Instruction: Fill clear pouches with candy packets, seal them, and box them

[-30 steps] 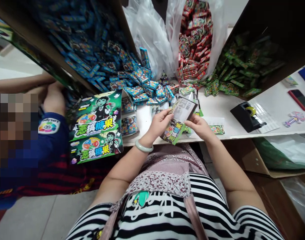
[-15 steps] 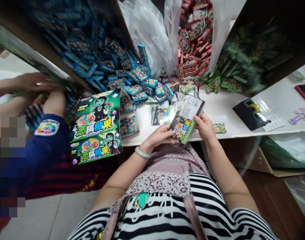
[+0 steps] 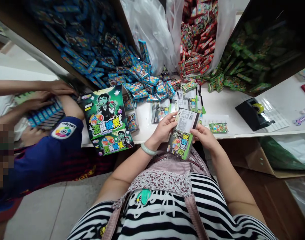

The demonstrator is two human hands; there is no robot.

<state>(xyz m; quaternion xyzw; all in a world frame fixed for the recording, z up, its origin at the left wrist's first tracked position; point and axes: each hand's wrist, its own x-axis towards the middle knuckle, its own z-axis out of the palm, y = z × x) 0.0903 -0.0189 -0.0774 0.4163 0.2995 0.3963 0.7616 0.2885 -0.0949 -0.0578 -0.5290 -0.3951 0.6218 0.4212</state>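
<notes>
Two hands at the near edge of the worktop [image 3: 242, 100] share one flat green carton [image 3: 182, 133]. Left hand [image 3: 163, 128]: fingers closed on the carton's upper left edge. Right hand [image 3: 204, 136]: fingers pinching its right edge. Carton: tilted, white barcode panel uppermost, printed green face below, held above the worktop edge just in front of the torso.

Further flat cartons [image 3: 167, 110] lie on the worktop just behind the hands. Behind them, a heap of blue packets [image 3: 142, 80], red packets [image 3: 194, 43] in a clear bag, green packets [image 3: 232, 73] at right. Display box [image 3: 106, 118], green, stands at left. Black tape dispenser [image 3: 251, 113] at right, well apart. A co-worker's hands [image 3: 45, 96] at far left hold a row of blue packets.
</notes>
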